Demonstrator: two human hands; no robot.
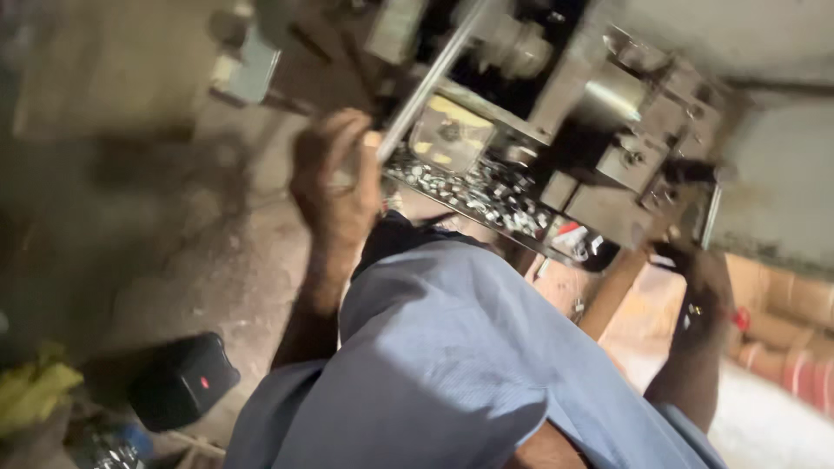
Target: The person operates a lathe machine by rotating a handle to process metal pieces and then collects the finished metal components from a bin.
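The view is tilted and blurred. My left hand (334, 178) is closed around the near end of a long grey metal rod (430, 78) that runs up into a metal machine (599, 104). My right hand (708, 278), at the right, grips a dark handle (695, 226) on the machine's side, beside a slim metal lever. A tray (486, 195) under the machine holds several small shiny metal parts. My blue shirt (452, 365) fills the lower middle.
A black box (182, 382) with a small red mark sits at the lower left, with yellow cloth (35, 391) beside it. A dusty concrete floor (174, 243) spreads to the left. Brown and red objects (799, 347) lie at the lower right.
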